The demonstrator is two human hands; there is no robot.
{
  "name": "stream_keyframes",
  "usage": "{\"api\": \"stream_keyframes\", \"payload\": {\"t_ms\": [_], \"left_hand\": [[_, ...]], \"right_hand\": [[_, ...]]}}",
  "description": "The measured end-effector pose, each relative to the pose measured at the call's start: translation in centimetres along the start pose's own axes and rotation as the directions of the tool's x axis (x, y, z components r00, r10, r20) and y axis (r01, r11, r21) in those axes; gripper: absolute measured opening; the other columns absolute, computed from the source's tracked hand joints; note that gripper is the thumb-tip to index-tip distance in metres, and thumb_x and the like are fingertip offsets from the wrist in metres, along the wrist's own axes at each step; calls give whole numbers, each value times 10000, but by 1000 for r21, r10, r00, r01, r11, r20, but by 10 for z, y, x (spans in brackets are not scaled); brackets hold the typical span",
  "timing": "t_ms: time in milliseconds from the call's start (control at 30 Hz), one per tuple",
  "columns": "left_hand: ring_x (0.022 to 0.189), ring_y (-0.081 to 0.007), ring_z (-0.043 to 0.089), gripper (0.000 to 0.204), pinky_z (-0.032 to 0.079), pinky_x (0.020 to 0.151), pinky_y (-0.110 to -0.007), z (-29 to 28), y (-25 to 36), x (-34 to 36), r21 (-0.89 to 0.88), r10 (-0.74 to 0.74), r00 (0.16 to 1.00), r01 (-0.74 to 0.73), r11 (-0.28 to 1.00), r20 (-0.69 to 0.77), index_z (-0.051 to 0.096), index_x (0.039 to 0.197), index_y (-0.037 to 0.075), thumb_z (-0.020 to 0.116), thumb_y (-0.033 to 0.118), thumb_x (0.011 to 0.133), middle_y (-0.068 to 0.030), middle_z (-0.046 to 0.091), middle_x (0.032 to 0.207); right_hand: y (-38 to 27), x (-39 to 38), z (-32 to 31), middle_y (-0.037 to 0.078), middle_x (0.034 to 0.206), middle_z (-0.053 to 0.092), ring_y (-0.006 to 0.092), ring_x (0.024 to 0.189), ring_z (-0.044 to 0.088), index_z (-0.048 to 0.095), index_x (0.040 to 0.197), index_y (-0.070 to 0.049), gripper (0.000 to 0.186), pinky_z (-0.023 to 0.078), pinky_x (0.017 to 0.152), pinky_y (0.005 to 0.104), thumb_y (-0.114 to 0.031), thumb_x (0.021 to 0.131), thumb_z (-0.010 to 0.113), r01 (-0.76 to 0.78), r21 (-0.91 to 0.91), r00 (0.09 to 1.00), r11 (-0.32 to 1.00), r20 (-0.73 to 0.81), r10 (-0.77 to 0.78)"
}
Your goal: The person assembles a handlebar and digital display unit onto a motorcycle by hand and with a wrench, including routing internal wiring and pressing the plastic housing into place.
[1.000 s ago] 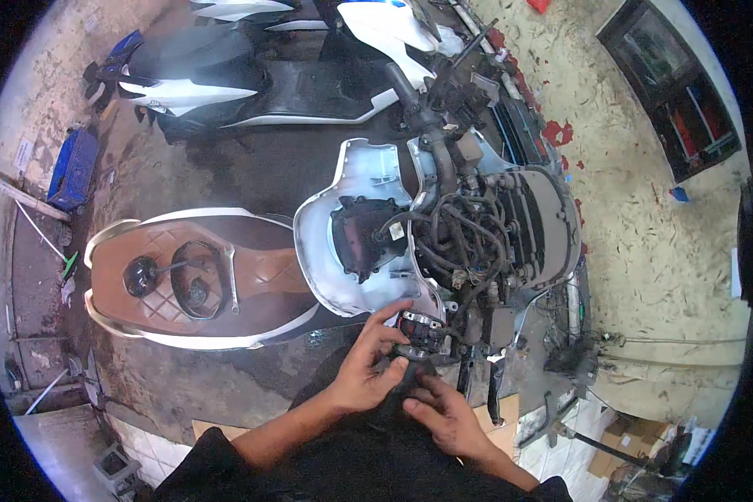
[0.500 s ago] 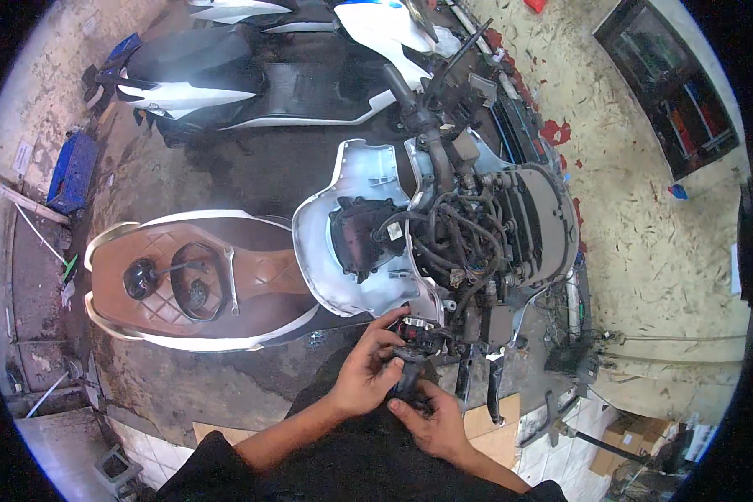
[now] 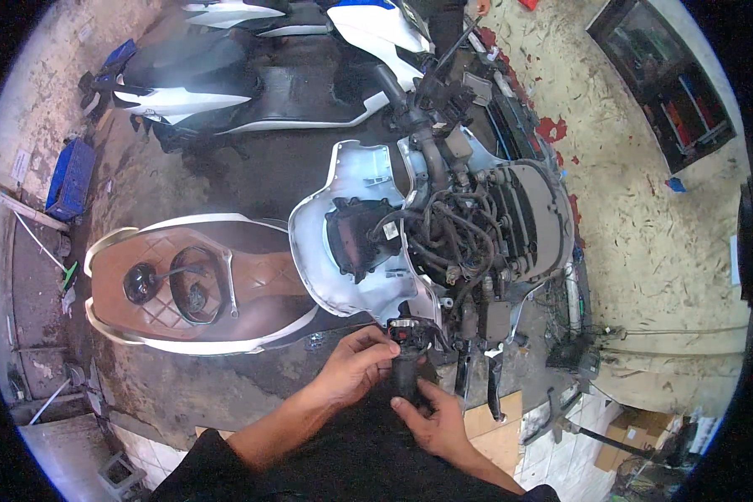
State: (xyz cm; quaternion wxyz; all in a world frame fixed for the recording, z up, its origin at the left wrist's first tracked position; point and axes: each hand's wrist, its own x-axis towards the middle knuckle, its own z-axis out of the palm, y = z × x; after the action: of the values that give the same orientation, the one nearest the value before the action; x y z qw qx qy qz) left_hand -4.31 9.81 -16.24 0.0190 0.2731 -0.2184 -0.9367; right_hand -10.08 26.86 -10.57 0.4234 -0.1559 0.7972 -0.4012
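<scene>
Holding the black handlebar end [image 3: 404, 378] is the right grip [image 3: 441, 425].

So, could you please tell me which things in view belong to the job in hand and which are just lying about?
Seemingly in the job: black handlebar grip; switch housing with red button.

Seemingly outside it: blue plastic crate; cardboard box; white-and-black scooter behind.

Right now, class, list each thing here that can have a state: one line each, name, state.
Handlebar switch housing: red switch facing the camera; fastening unclear.
Black rubber handlebar sleeve: partly exposed below the housing.
Left grip: thumb near the housing's lower edge; closure unclear.
Right grip: closed on the sleeve's lower end.
Black hoses: exposed, tangled.
Brown quilted scooter seat: dark parts resting on it.
</scene>
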Motion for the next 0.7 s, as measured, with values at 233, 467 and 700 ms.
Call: {"api": "stream_keyframes", "payload": {"t_ms": [233,467,700], "left_hand": [[728,-109,589,97,449,610,-252,-4,-1,2,-13,20,1000,-20,1000,-21,617,893,47,707,67,862,-40,641,856],[694,-76,559,109,418,584,-232,1,-4,-4,114,100,995,-97,989,-18,625,896,48,723,73,854,-19,628,835],[701,-80,542,117,397,599,-214,7,1,-3,214,186,982,-190,958,39,626,945,52,694,43,850,-24,627,901]], "right_hand": [[5,2,1,202,1026,668,255,921,661,612,1108,87,480,507,803,336,-314,864,713,-12,-62,1000,998,-20,10],[5,2,9,202,1030,672,251,942,656,631,1095,41,446,500,815,342,-338,872,704,158,-11,985,987,-67,-158],[-7,5,-2,180,1007,678,224,919,646,624,1090,28,455,491,824,341,-371,882,690,13,31,997,999,78,-15]]}}
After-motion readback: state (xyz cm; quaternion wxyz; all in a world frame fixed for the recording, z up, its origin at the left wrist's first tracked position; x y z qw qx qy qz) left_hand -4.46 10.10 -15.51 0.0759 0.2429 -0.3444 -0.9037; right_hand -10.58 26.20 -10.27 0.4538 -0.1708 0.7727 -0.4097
